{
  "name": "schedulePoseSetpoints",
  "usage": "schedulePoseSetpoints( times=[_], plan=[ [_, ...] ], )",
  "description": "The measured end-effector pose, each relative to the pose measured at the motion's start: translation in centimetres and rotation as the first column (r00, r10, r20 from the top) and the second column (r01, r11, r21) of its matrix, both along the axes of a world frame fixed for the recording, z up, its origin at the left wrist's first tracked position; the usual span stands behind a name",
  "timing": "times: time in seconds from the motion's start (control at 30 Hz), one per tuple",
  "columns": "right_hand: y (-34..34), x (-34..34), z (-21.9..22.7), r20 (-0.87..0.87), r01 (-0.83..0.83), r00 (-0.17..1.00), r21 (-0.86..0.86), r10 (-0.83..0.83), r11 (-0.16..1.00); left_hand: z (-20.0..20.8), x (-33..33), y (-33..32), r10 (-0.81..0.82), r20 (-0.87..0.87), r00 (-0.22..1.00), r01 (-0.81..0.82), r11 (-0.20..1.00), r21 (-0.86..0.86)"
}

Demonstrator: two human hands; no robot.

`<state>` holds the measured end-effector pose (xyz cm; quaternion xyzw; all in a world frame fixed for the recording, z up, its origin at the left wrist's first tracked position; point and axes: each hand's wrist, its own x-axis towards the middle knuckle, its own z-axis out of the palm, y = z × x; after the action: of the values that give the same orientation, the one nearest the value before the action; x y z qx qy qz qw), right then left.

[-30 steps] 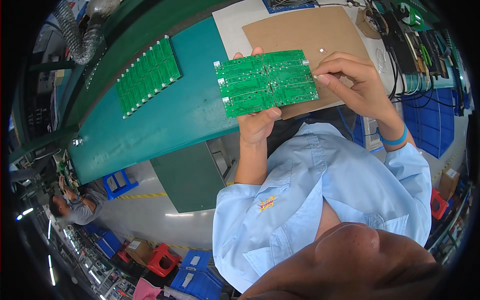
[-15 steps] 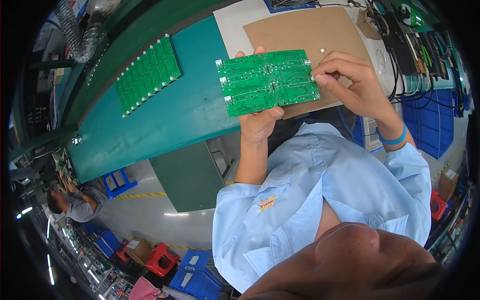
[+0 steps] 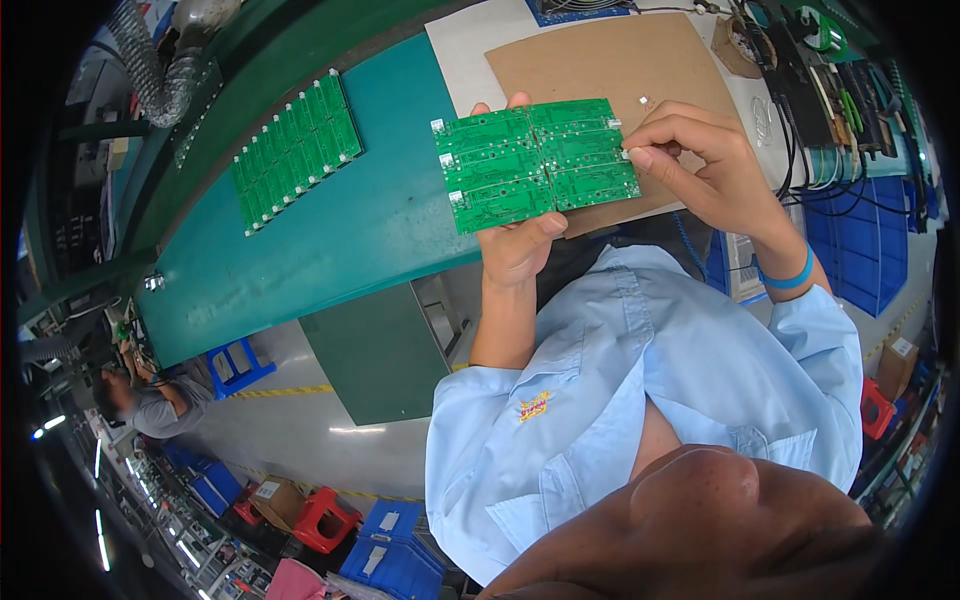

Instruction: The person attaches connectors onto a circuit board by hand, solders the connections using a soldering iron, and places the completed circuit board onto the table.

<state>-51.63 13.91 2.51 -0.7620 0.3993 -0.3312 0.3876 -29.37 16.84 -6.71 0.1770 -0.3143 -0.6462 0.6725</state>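
A: Head view, from where I stand. Where is the work?

B: Green circuit board (image 3: 540, 170), held up over the bench (image 3: 390, 220). The left hand (image 3: 515, 250) has it in a firm grip, thumb at the near edge, fingertips behind the far one.

A: And the right hand (image 3: 705, 165)?

B: Grip narrow, thumb and forefinger pinched at the board's right edge, seemingly on a small white part (image 3: 626, 154). The fingers cover most of it, so I can't swear it is seated.

A: Progress?

B: Three white pieces (image 3: 447, 160) show along the left edge, one more at the upper right corner (image 3: 613, 125). I judge those done, the middle right one in hand. Lower right: none that I can make out, so probably left to fill. A panel of green boards (image 3: 300, 150) lies farther left, white pieces along its long sides.

A: Change noted?

B: Against one second ago, the board has shifted slightly right, closing up to the right fingertips. Against half a second ago, practically nothing.
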Motion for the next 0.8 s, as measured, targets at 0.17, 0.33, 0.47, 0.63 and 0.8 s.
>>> schedulePoseSetpoints(
  times=[0.17, 0.33, 0.47, 0.63, 0.8],
  plan=[
    [-0.01, 0.09, -0.10, 0.020, 0.007, 1.000, -0.013, -0.007, 1.000, 0.01, -0.06, 0.00, -0.009, -0.010, 1.000, 0.009, 1.000, 0.008],
    [0.00, 0.11, 0.25, -0.007, -0.012, 1.000, -0.042, 0.012, 0.999, 0.18, -0.10, 0.10, -0.003, -0.022, 1.000, 0.004, 1.000, 0.019],
    [0.08, 0.07, 0.26, -0.013, -0.018, 1.000, -0.039, 0.017, 0.999, 0.27, -0.03, 0.13, -0.001, -0.008, 1.000, 0.001, 1.000, 0.020],
    [0.18, 0.10, 0.25, 0.011, -0.034, 0.999, -0.082, 0.035, 0.996, 0.04, -0.05, 0.04, -0.007, -0.029, 1.000, 0.008, 1.000, 0.010],
    [-0.25, -0.45, 0.76, 0.027, 0.019, 0.999, -0.118, -0.016, 0.993, -0.28, 0.28, 0.01, -0.005, -0.051, 0.999, 0.005, 1.000, 0.000]
  ],
)
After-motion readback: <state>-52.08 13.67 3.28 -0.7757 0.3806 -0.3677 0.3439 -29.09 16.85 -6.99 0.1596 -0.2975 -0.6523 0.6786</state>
